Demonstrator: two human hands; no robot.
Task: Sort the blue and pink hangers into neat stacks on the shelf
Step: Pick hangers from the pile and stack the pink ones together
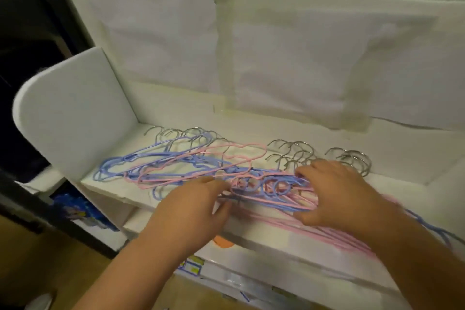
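a: white shelf [176, 121], taped white sheets [289, 58] behind it, rounded white side panel [75, 113] standing at its left end. brown floor [37, 259] lower left.

b: where are the hangers?

a: blue hangers [118, 166] and pink hangers [201, 156] lie mixed flat on the shelf, tangled, not in separate stacks. one clump sits toward the left end near the side panel, blue and pink loops overlapping. a second clump runs from the middle toward the right end, and pink bars there stick out past the shelf's front edge.

b: hooks?

a: metal hooks [292, 148] point toward the back edge, in groups: left, middle, right.

b: hands?

a: left hand [191, 211] at the front edge near the middle, fingers curled in, fingertips on the pink-and-blue tangle. looks like it's pinching wire but blur hides the contact, so can't tell if it's really gripping. right hand [337, 194] just to the right, palm down, fingers spread and bent over the right clump, pressing on top of it. thumb tucked along the front side. not closed around anything visible.

b: hands apart?

a: near each other, not touching, knot of hanger loops between them.

b: below the shelf?

a: lower white shelf [251, 267] with an orange patch [222, 241] and yellow-blue labels [193, 267], too blurry to read. blue stuff [75, 209] under the left end, can't tell what it is.
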